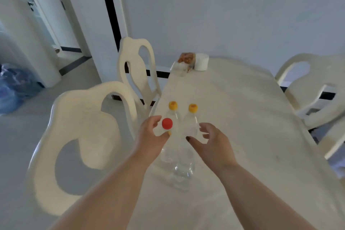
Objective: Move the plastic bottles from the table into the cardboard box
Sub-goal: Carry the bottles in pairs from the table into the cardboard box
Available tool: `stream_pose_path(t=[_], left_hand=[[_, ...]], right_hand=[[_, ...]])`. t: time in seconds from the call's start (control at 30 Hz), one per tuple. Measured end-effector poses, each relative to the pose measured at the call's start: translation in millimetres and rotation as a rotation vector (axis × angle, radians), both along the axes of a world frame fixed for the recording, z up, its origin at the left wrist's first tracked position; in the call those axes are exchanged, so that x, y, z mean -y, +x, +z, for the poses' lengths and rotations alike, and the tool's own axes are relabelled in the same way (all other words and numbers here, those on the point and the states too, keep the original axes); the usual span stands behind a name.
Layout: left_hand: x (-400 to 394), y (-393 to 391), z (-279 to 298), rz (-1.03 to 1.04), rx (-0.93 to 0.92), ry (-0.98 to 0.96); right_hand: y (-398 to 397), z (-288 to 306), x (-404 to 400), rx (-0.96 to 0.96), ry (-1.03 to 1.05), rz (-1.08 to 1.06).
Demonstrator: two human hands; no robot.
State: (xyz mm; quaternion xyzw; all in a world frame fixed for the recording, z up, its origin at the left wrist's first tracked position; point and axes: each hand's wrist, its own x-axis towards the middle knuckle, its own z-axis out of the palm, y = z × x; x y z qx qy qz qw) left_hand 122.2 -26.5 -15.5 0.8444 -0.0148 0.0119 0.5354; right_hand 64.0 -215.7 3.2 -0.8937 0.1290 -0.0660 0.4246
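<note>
I am looking down a long pale desk (242, 117) with cream chairs on both sides, the nearest chair (80, 136) just off the left edge, and no cardboard box showing anywhere in this view, so I cannot say where the bottles have to go. The task's things are standing upright in a tight cluster near the left edge of the desk: three clear bottles touching or nearly touching, two with yellow caps behind, the left yellow cap (173, 105) and the right yellow cap (193, 108), and a red cap (167, 123) nearest to me. My left hand (151, 140) is reaching at the red-capped bottle (168, 153), its grip spread wide with the thumb and fingers either side of the neck, not yet clamped on anything. My right hand (214, 145) is hovering beside the right bottle (188, 136), grip also spread and holding nothing. I judge the step is best done by closing each grip on the body below the shoulder, not on the cap, since these light empties tip easily and one nudge could topple its neighbours. Lifting straight up before turning away should be keeping the third bottle standing.
</note>
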Motion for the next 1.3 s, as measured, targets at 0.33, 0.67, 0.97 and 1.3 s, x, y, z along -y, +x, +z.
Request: stream_pose_path(t=[0.33, 0.67, 0.97, 1.3], left_hand=[[-4.0, 28.3, -13.9, -0.115, -0.024, 0.005], [2.2, 29.5, -13.4, -0.119, 0.015, 0.002], [-4.6, 23.1, -13.7, -0.111, 0.006, -0.047], [-13.9, 16.5, -1.1, -0.134, 0.045, -0.048]], right_hand=[[21.3, -9.5, -23.7, -0.078, -0.069, -0.109], [20.5, -17.3, -26.7, -0.015, 0.061, -0.169], [17.7, -18.3, -22.4, 0.022, 0.096, -0.164], [15.7, -16.1, -17.7, 0.052, 0.103, -0.158]])
